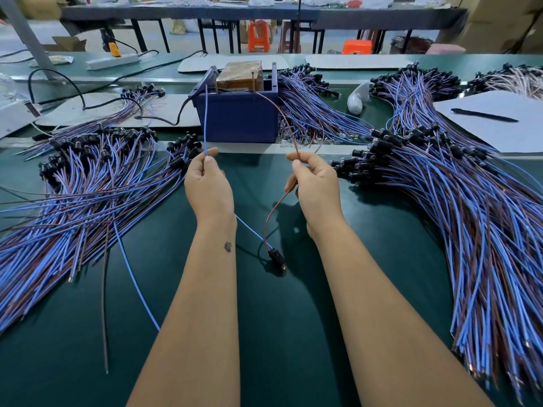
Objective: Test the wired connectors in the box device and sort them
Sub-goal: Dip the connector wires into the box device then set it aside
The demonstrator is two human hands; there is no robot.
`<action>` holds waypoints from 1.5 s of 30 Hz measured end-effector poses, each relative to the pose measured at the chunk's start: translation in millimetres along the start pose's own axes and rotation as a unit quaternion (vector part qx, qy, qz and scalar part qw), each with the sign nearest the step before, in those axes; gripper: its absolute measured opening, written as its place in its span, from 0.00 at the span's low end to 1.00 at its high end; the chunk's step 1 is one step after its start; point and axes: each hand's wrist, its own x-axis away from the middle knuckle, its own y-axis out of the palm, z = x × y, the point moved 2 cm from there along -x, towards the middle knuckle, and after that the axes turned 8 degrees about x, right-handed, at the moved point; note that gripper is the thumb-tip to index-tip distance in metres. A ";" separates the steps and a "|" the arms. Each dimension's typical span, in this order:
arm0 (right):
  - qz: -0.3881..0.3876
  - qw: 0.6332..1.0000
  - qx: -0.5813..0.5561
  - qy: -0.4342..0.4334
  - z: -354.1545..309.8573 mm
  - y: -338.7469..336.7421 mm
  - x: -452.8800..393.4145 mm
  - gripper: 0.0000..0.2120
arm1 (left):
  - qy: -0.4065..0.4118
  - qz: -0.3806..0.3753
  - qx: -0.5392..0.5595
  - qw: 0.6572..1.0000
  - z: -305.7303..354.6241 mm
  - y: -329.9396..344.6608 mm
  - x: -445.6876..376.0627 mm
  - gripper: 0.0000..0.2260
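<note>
— Both forearms reach forward; why hold the wires apart?
— So each bare end meets its own pin on the blue box [239, 116]. Left hand [207, 183] pinches the blue wire [205, 118], right hand [316, 183] the brown wire [282, 113].
— And the connector [276, 257]?
— Lying on the mat between the wrists (glowing orange, probably passing).

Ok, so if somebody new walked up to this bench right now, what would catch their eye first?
Probably the two hands at centre: the left hand pinches a blue wire and the right hand a brown wire, both wires running up to the blue box device. Below them the black connector lies on the green mat showing a small orange glow. Big heaps of blue and brown wired connectors sprawl on the left and right.
</note>
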 end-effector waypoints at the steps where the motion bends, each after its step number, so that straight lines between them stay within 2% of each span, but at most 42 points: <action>1: -0.001 1.000 0.001 -0.001 0.1 0.1 0.0 0.09 | 0.002 -0.007 -0.007 1.000 -0.3 0.6 0.4 0.12; 8: 0.000 1.000 0.002 0.003 2.0 0.8 -1.4 0.10 | -0.001 -0.036 -0.030 0.999 -2.1 2.0 1.4 0.12; 28: 0.007 1.000 -0.001 0.007 2.6 0.3 -2.5 0.10 | -0.002 -0.013 -0.032 0.999 -1.6 -0.2 -0.9 0.13; 32: 0.008 1.000 -0.009 -0.019 2.9 1.3 -1.0 0.10 | -0.002 -0.041 -0.045 0.998 -1.5 3.4 2.5 0.12; 35: -0.009 0.999 0.008 -0.053 3.4 7.5 -0.1 0.10 | -0.019 -0.110 -0.074 0.991 -2.5 11.8 8.4 0.12; 38: -0.056 0.992 0.076 -0.082 3.8 14.3 1.4 0.10 | -0.046 -0.199 -0.044 0.978 -3.6 21.4 17.0 0.09; 40: -0.085 0.985 0.115 -0.099 3.5 16.4 4.9 0.10 | -0.034 -0.221 -0.046 0.974 -4.2 24.7 21.8 0.07; 43: -0.114 0.992 -0.007 -0.048 1.0 12.4 5.9 0.12 | -0.066 -0.191 0.010 0.979 -3.6 22.3 17.5 0.06; 45: -0.149 0.988 -0.035 -0.034 -0.2 8.3 4.8 0.11 | -0.137 -0.175 0.145 0.964 0.1 19.1 12.0 0.09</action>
